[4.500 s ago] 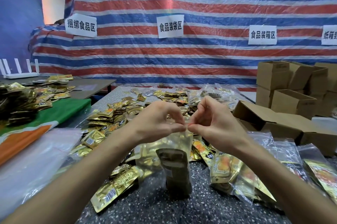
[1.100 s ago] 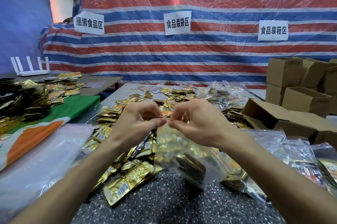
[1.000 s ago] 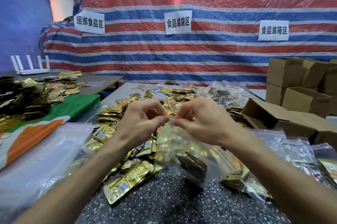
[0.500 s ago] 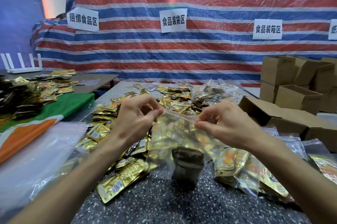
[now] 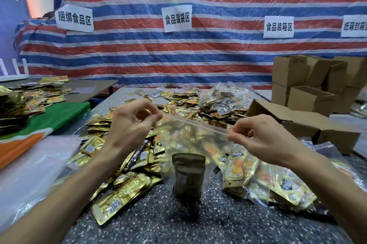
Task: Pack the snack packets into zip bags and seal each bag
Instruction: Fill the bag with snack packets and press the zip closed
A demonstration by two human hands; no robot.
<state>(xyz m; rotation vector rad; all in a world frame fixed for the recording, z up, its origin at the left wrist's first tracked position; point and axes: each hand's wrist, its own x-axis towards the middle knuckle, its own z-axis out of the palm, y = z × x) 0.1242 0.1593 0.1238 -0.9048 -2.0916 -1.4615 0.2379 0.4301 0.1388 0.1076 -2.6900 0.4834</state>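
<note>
bag: clear plastic zip bag [image 5: 190,136] held over the dark speckled stone table [image 5: 218,224], dark olive snack packet [image 5: 188,174] inside.
hands: left hand [image 5: 131,124] and right hand [image 5: 260,136] each pinch one end of its taut zip strip.
step: likely sealing; next, press shut any gap.
surface: loose gold foil packets [image 5: 127,186] heaped.
room: red-and-blue striped tarp [image 5: 218,54], brown cardboard boxes [image 5: 309,100].
</note>
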